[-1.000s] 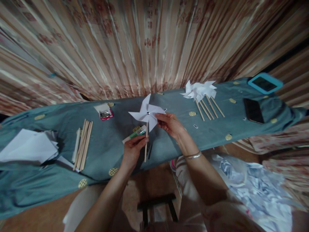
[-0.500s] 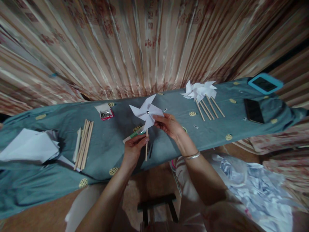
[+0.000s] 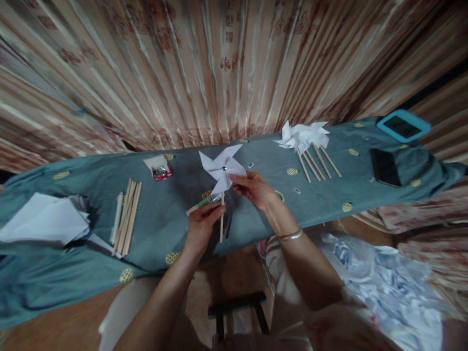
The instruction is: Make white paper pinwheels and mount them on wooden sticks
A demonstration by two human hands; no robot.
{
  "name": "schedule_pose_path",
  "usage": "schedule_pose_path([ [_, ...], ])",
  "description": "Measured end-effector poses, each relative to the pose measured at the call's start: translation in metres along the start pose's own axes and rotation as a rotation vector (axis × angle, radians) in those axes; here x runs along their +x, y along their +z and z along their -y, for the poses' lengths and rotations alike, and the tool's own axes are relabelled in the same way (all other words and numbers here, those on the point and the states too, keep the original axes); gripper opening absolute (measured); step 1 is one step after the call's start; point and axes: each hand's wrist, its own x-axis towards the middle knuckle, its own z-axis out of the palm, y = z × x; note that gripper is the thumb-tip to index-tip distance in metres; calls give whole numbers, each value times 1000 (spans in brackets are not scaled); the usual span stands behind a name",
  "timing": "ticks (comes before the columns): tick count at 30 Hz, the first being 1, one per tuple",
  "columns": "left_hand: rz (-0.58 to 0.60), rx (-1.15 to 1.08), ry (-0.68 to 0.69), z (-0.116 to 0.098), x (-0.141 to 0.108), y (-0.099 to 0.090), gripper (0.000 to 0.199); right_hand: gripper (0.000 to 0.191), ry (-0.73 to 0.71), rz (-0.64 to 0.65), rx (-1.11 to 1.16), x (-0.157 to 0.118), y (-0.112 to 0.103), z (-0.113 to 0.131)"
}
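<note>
A white paper pinwheel (image 3: 218, 163) with a shiny pin at its centre is held up over the cloth-covered table. My left hand (image 3: 203, 222) pinches its wooden stick (image 3: 222, 226) just below the paper blades. The fingers of my right hand (image 3: 252, 191) are closed at the right-hand blade, thumb on its face. Beneath my left hand lies a green and white packet (image 3: 204, 202), partly hidden. A thin dark rod (image 3: 228, 227) rests on the cloth beside the stick.
Wooden sticks (image 3: 127, 217) and a stack of white paper (image 3: 46, 219) lie left. A small red box of pins (image 3: 161, 172) stands behind. Several finished pinwheels (image 3: 302, 139), a black phone (image 3: 385, 167) and a blue-framed device (image 3: 403, 125) are right. A bag of scraps (image 3: 391, 287) sits below.
The pinwheel's blades have turned slightly clockwise about the pin, with my right fingers still at a blade. My left hand keeps its hold on the stick.
</note>
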Motion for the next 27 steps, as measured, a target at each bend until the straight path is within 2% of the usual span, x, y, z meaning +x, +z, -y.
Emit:
schedule_pose_path([
  [14, -3, -3, -3, 0, -1, 2, 27, 29, 8, 3, -28, -3, 4, -1],
  [23, 6, -4, -7, 2, 0, 2, 28, 39, 0, 2, -27, -2, 5, -3],
  [27, 4, -23, -4, 1, 0, 3, 28, 37, -11, 15, -42, -1, 4, -4],
])
